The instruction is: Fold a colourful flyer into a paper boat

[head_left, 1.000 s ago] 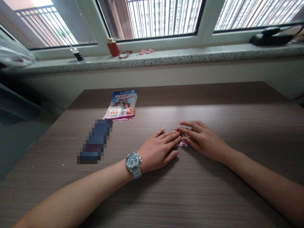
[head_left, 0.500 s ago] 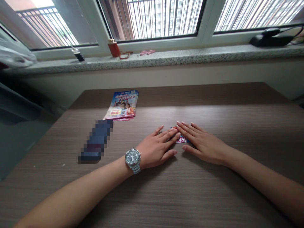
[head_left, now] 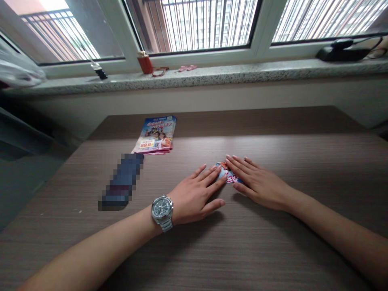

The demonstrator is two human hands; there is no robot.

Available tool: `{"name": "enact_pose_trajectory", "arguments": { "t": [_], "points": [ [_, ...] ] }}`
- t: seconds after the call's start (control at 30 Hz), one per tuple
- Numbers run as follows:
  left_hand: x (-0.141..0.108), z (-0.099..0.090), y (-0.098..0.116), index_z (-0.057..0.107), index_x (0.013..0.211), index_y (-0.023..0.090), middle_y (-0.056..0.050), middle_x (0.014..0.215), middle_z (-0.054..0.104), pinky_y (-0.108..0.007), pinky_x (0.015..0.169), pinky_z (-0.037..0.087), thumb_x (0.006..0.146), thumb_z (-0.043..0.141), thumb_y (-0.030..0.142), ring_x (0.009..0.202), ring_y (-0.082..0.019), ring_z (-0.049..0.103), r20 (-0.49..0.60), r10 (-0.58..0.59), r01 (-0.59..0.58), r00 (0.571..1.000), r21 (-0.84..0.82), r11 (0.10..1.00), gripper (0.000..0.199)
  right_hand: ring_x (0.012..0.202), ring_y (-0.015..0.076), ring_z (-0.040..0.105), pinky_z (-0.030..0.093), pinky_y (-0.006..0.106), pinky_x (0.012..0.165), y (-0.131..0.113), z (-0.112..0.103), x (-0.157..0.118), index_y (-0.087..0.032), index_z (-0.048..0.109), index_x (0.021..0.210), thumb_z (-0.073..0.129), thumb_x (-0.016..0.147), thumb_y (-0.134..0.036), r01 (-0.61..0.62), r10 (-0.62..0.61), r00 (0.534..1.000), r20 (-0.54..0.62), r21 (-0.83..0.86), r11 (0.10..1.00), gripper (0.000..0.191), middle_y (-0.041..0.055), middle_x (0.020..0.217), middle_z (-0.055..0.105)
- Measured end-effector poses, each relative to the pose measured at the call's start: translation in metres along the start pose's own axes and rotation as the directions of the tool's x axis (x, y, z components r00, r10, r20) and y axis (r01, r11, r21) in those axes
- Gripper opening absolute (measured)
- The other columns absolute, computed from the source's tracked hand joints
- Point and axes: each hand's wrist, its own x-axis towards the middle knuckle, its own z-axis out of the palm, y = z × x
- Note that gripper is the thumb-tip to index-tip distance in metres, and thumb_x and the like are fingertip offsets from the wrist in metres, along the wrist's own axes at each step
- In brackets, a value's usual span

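Observation:
A small piece of colourful printed paper [head_left: 230,177], apparently folded, lies flat on the brown wood-grain table [head_left: 194,250]. My right hand [head_left: 257,180] rests flat over its right part, fingers stretched out and covering much of it. From the left, my left hand [head_left: 197,196] reaches the paper's left edge with its fingertips; its fingers are spread and the thumb stands apart. A silver watch [head_left: 163,209] is on my left wrist. The paper's right side is hidden beneath my right hand.
A stack of printed flyers [head_left: 156,135] lies toward the back left of the table. In front of it is a dark, pixelated object [head_left: 123,182]. On the stone window sill [head_left: 230,74] stand a red lighter-like item [head_left: 144,62] and a black device [head_left: 342,50].
My left hand has slid a little to the left and toward me, its fingers spreading, and more of the paper's left side shows. My right hand has hardly moved.

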Motion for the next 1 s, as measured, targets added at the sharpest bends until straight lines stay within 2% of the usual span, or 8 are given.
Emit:
{"name": "enact_pose_trajectory", "arguments": {
  "t": [0.2, 0.5, 0.6, 0.73, 0.9, 1.0],
  "points": [
    [0.0, -0.001, -0.002, 0.036, 0.153, 0.023, -0.009, 0.162, 0.029, -0.043, 0.127, 0.013, 0.103, 0.036, 0.052, 0.152, -0.024, 0.025, -0.045, 0.01, -0.012, 0.999, -0.03, 0.999, 0.058, 0.151, 0.025, 0.023, 0.025, 0.05, 0.122, 0.009, 0.003, 0.001, -0.024, 0.007, 0.161, 0.03, 0.103, -0.053, -0.12, 0.118, 0.991, -0.06, -0.036, 0.992, 0.068, 0.0083, 0.164, 0.025],
    [0.001, -0.002, -0.003, 0.039, 0.152, 0.027, -0.006, 0.162, 0.031, -0.047, 0.127, 0.005, 0.104, 0.035, 0.052, 0.152, -0.024, 0.026, -0.038, -0.011, 0.011, 0.999, -0.002, 1.0, 0.055, 0.152, 0.0251, 0.022, 0.024, 0.049, 0.122, 0.01, 0.001, 0.001, -0.019, 0.009, 0.161, 0.031, 0.104, -0.05, -0.129, 0.124, 0.988, -0.093, -0.057, 0.99, 0.069, 0.0122, 0.164, 0.023],
    [0.0, -0.001, -0.002, 0.037, 0.153, 0.027, -0.006, 0.162, 0.03, -0.048, 0.126, 0.004, 0.103, 0.035, 0.052, 0.152, -0.025, 0.024, -0.038, -0.015, 0.015, 0.999, 0.006, 1.0, 0.055, 0.152, 0.026, 0.019, 0.023, 0.051, 0.122, 0.006, -0.003, 0.001, -0.022, 0.004, 0.161, 0.036, 0.103, -0.05, -0.058, 0.053, 0.993, -0.106, -0.043, 0.997, 0.072, 0.0106, 0.166, 0.019],
    [-0.001, 0.0, -0.005, 0.032, 0.155, 0.027, -0.007, 0.164, 0.025, -0.049, 0.126, 0.003, 0.103, 0.037, 0.054, 0.153, -0.026, 0.022, -0.035, 0.0, 0.0, 0.999, 0.009, 1.0, 0.059, 0.152, 0.025, 0.02, 0.024, 0.05, 0.122, 0.001, -0.006, 0.001, -0.027, 0.006, 0.161, 0.04, 0.102, -0.05, 0.074, -0.074, 0.997, -0.028, -0.01, 0.997, 0.072, 0.0071, 0.166, 0.017],
    [0.0, -0.008, -0.017, 0.03, 0.156, 0.029, -0.006, 0.165, 0.021, -0.05, 0.126, 0.003, 0.102, 0.04, 0.053, 0.153, -0.027, 0.021, 0.008, 0.099, -0.099, 0.995, -0.017, 0.995, 0.06, 0.152, 0.0249, 0.02, 0.023, 0.05, 0.123, 0.001, -0.006, 0.002, -0.027, 0.009, 0.161, 0.04, 0.102, -0.051, 0.073, -0.073, 0.997, 0.023, 0.007, 0.997, 0.071, 0.0067, 0.166, 0.018],
    [-0.002, -0.017, -0.022, 0.035, 0.154, 0.028, -0.006, 0.164, 0.022, -0.049, 0.127, 0.008, 0.101, 0.042, 0.054, 0.153, -0.028, 0.02, 0.027, 0.144, -0.142, 0.989, -0.054, 0.988, 0.06, 0.152, 0.025, 0.02, 0.022, 0.051, 0.123, 0.002, -0.006, 0.002, -0.027, 0.009, 0.161, 0.039, 0.102, -0.051, 0.07, -0.07, 0.997, 0.03, 0.011, 0.997, 0.071, 0.0064, 0.166, 0.017]
  ]
}}
